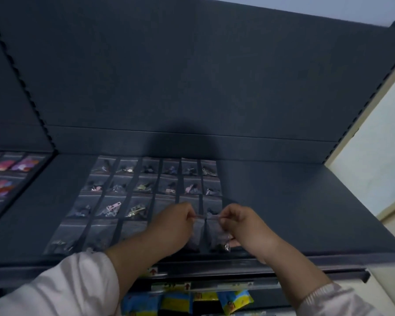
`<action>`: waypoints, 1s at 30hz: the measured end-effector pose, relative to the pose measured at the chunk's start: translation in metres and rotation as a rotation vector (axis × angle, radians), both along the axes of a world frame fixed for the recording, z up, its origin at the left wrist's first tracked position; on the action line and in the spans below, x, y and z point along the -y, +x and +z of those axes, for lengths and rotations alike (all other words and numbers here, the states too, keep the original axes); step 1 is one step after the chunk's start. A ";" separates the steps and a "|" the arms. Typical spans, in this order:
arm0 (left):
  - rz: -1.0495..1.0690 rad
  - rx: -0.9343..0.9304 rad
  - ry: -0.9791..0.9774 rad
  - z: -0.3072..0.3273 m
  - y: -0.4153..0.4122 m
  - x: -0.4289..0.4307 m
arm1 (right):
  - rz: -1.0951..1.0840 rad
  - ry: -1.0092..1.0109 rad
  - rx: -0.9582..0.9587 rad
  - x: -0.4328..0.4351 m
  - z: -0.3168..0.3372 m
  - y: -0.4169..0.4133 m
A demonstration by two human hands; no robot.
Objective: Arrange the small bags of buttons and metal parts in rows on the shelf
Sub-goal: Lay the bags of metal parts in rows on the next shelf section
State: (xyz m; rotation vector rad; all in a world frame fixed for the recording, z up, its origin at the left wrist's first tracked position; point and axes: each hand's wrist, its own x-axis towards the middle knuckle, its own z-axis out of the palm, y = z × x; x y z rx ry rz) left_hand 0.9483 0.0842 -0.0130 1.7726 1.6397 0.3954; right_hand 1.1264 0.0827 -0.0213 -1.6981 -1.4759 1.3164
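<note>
One small clear bag (207, 216) is held just above the shelf (294, 213), near its front edge and at the right end of the laid-out bags. Its top strip is stretched between the two hands. The left hand (176, 222) pinches the strip's left end, with fingers (188, 214) curled tight on it. The right hand (240, 222) pinches the right end in the same narrow grip, and the bag's body hangs down beside that palm with small metal parts glinting at its bottom. I cannot tell whether a second bag lies under it. Behind and to the left, many more clear bags (146, 190) lie flat on the shelf in straight rows that run from the back edge toward the front, each holding a few small pieces. Among them are a pink metal part (112, 207) and a gold-coloured one (137, 210) side by side in the third row from the back. The right part of the shelf is bare dark board, and a dark back panel (192, 76) rises behind it. Pale sleeves (66, 288) cover both forearms. On the neighbouring shelf to the left lie red and pink packets (0, 165). Below the front edge are labels with red arrows (187, 286) and blue-and-yellow packets (235, 299). A pale wall (374, 144) stands at the right.
</note>
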 end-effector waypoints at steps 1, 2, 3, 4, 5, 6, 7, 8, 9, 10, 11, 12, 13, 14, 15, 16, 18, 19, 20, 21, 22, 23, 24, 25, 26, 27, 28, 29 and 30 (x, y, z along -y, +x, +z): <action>-0.035 -0.078 0.064 0.001 0.000 0.002 | 0.025 0.041 0.072 -0.001 -0.002 0.000; -0.068 -0.158 0.132 0.002 0.000 0.003 | 0.051 0.104 0.166 -0.002 -0.004 0.000; -0.099 -0.224 0.194 0.002 0.000 0.005 | 0.078 0.180 0.287 -0.002 -0.006 0.001; -0.121 -0.275 0.242 0.002 0.000 0.006 | 0.102 0.249 0.407 -0.002 -0.007 0.003; -0.136 -0.314 0.279 0.001 0.000 0.007 | 0.116 0.311 0.511 -0.001 -0.006 0.003; -0.143 -0.343 0.312 0.001 0.000 0.008 | 0.123 0.355 0.582 0.000 -0.006 0.004; -0.146 -0.366 0.344 0.001 0.000 0.009 | 0.127 0.388 0.625 0.001 -0.006 0.005; -0.146 -0.380 0.377 0.000 0.000 0.010 | 0.129 0.418 0.658 0.003 -0.005 0.006; -0.146 -0.382 0.413 -0.001 0.000 0.011 | 0.131 0.449 0.681 0.005 -0.004 0.006; -0.149 -0.389 0.443 -0.001 0.000 0.012 | 0.132 0.494 0.687 0.006 -0.004 0.006; -0.157 -0.400 0.479 -0.003 -0.001 0.012 | 0.137 0.542 0.673 0.007 -0.004 0.006; -0.171 -0.400 0.520 -0.004 -0.001 0.013 | 0.150 0.588 0.646 0.008 -0.005 0.006; -0.197 -0.394 0.550 -0.005 -0.001 0.012 | 0.170 0.615 0.619 0.009 -0.006 0.006; -0.224 -0.383 0.558 -0.006 -0.001 0.011 | 0.202 0.629 0.602 0.009 -0.008 0.006; -0.254 -0.380 0.552 -0.008 -0.001 0.011 | 0.242 0.628 0.598 0.010 -0.010 0.006; -0.283 -0.388 0.526 -0.011 -0.001 0.011 | 0.282 0.620 0.601 0.011 -0.013 0.006; -0.325 -0.406 0.442 -0.017 -0.003 0.012 | 0.340 0.595 0.596 0.013 -0.017 0.007; -0.336 -0.413 0.415 -0.018 -0.003 0.013 | 0.352 0.591 0.586 0.014 -0.019 0.007; -0.343 -0.422 0.406 -0.020 -0.003 0.013 | 0.358 0.590 0.573 0.015 -0.019 0.008; -0.349 -0.431 0.398 -0.020 -0.003 0.013 | 0.363 0.590 0.564 0.015 -0.019 0.008; -0.351 -0.436 0.391 -0.020 -0.003 0.014 | 0.370 0.588 0.561 0.016 -0.018 0.008; -0.352 -0.437 0.387 -0.020 -0.003 0.014 | 0.380 0.585 0.560 0.016 -0.018 0.008; -0.350 -0.440 0.391 -0.020 -0.003 0.015 | 0.389 0.582 0.558 0.017 -0.017 0.008; -0.347 -0.442 0.397 -0.020 -0.003 0.015 | 0.397 0.578 0.556 0.017 -0.017 0.008; -0.350 -0.445 0.401 -0.020 -0.003 0.016 | 0.403 0.577 0.555 0.018 -0.016 0.008; -0.351 -0.447 0.405 -0.020 -0.004 0.017 | 0.407 0.576 0.554 0.018 -0.017 0.007; -0.351 -0.449 0.404 -0.021 -0.004 0.018 | 0.410 0.577 0.552 0.019 -0.017 0.007; -0.350 -0.453 0.401 -0.021 -0.004 0.018 | 0.412 0.581 0.550 0.019 -0.017 0.006; -0.348 -0.456 0.398 -0.021 -0.005 0.019 | 0.413 0.585 0.552 0.019 -0.018 0.005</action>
